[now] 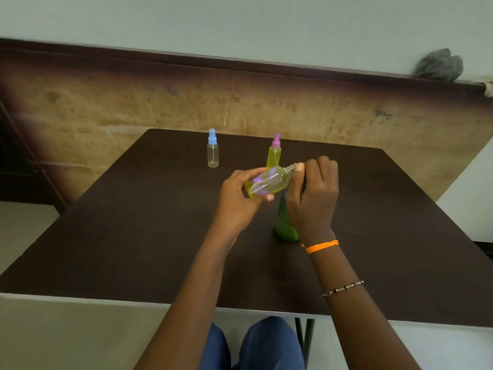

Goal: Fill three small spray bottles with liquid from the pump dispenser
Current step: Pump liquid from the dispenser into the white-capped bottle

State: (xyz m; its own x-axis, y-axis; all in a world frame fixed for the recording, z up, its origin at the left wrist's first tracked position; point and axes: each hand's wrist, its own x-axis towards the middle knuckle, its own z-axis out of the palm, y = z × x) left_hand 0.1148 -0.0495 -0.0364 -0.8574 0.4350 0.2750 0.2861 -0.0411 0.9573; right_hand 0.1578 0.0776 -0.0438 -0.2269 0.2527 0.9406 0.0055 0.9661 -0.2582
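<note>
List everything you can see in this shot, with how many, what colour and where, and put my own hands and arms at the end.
Table: one, dark brown, fills the middle of the view.
Blue-capped spray bottle: one, clear and looks empty, upright at the far side of the table.
Pink-capped spray bottle: one, yellow-green liquid inside, upright right of the blue-capped one.
Held spray bottle: one, clear with purple print, partly filled with yellow-green liquid, tilted between both hands.
Pump dispenser: one, green, on the table behind the right hand, top hidden.
Grey cloth: one, on the ledge at far right.
Left hand: grips the held bottle's body.
Right hand: fingers at the bottle's neck; orange band and beaded bracelet on the arm.
</note>
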